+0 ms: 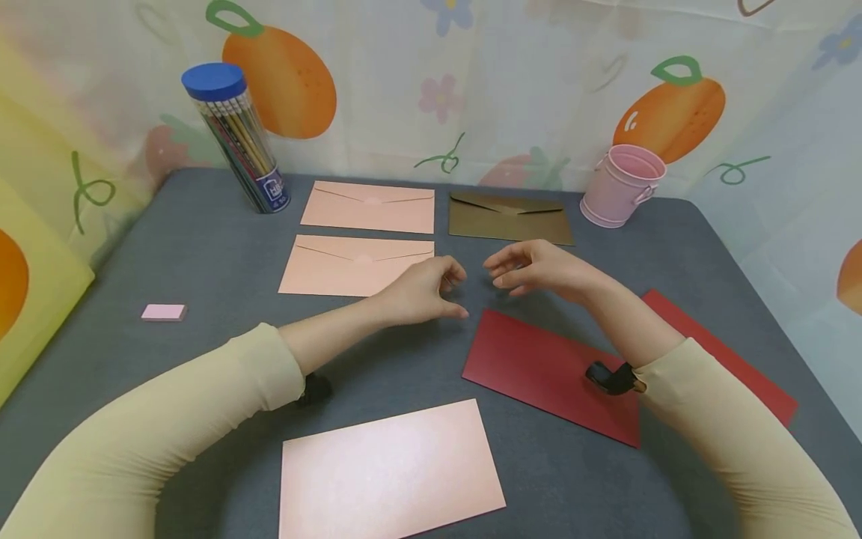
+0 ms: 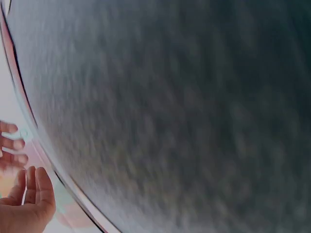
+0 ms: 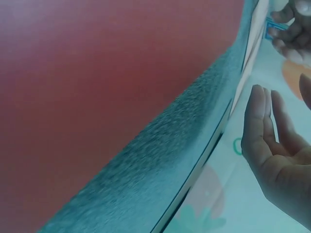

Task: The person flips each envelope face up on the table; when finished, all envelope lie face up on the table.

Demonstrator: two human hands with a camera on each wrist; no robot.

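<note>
My left hand (image 1: 420,293) hovers near the middle of the table, fingers loosely bent and holding nothing. It overlaps the right end of the nearer back-row pink envelope (image 1: 333,271). Facing it, my right hand (image 1: 539,268) is likewise empty, between a bronze-brown envelope (image 1: 508,222) and a red envelope (image 1: 539,359). Another pink envelope (image 1: 367,207) lies behind the first. A larger-looking pink envelope (image 1: 390,471), flap side hidden, lies at the front. A second red envelope (image 1: 741,370) shows partly behind my right forearm. Both wrist views show the loosely bent fingers (image 3: 257,116).
A clear tube of pencils (image 1: 245,142) with a blue lid stands at the back left. At the back right is a small pink bucket (image 1: 622,187). A pink eraser-like block (image 1: 164,313) lies on the left. A fruit-patterned cloth (image 1: 377,90) hangs behind the table.
</note>
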